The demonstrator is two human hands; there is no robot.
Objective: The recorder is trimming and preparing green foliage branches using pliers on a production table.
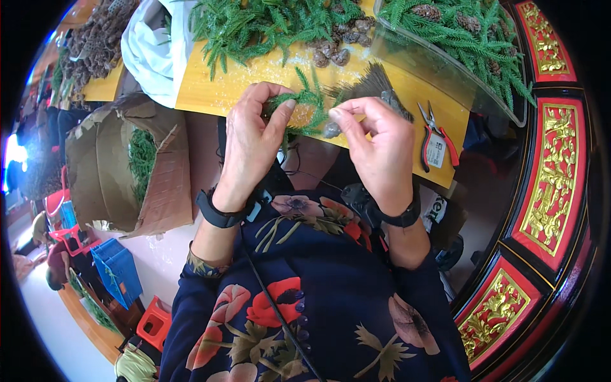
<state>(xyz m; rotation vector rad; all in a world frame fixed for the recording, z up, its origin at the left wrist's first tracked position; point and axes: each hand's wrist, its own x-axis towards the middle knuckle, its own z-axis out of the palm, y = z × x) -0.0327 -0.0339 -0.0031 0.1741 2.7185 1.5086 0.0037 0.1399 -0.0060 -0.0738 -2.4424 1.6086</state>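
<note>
I see a small green fir-like sprig (304, 105) pinched at its left end, needles fanning out toward one o'clock, held just above the yellow table edge. Just beside it at three o'clock sits a small grey-brown cone (332, 129), pinched from its right and hanging slightly lower. Sprig and cone look to be touching, though I cannot tell for sure.

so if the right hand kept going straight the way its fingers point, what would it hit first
Probably the small green fir-like sprig the left hand pinches: the right hand, pinching a small grey piece, points up-left at it. Depth is unclear, so it may pass just beside it.
</note>
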